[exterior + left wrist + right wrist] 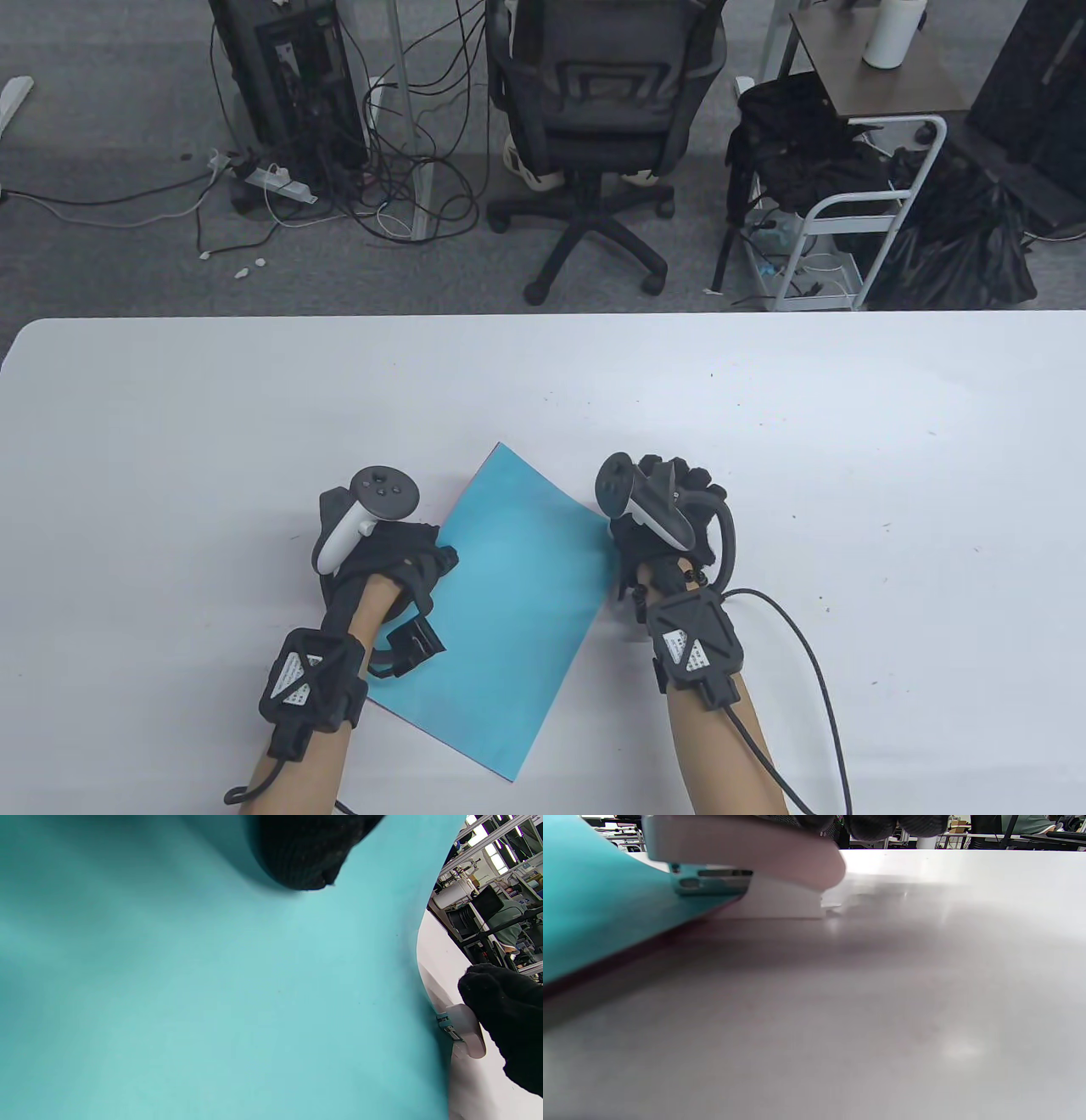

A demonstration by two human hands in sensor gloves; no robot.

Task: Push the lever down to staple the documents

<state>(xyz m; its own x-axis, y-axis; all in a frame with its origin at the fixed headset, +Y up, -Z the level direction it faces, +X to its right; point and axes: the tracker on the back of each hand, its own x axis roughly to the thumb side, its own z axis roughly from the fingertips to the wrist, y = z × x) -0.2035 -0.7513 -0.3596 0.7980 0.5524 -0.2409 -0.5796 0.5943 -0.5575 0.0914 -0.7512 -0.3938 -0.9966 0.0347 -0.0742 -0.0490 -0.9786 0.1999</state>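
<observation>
A broad white desk (764,407) with a smooth, faintly speckled matte top fills the lower two thirds of the table view. On it, at lower centre, lies the blue paper (509,594), a flat rectangular sheet turned on a diagonal, one corner pointing toward the upper middle of the frame. The left hand (399,560) rests on the sheet's left edge, its black knit glove lying across the paper; whether its fingers are apart or together I cannot tell. The right hand (670,501) sits at the sheet's right-hand edge, fingers curled down over something that the table view hides completely.

The wrist views supply what is hidden. In the right wrist view, a stapler (746,861) stands at the upper left of the frame: a smooth, rounded, pale plastic lever on top, a teal and metal mouth beneath it, and a blocky white base sitting on the desk. The paper's edge rises into that mouth, and the dark gloved fingertips (874,823) press on the lever from above. The left wrist view is nearly filled with the blue sheet, with a dark fingertip (305,853) on it at the top, and at the right edge the small stapler nose (464,1029) meets the paper's rim beside the other black glove.
</observation>
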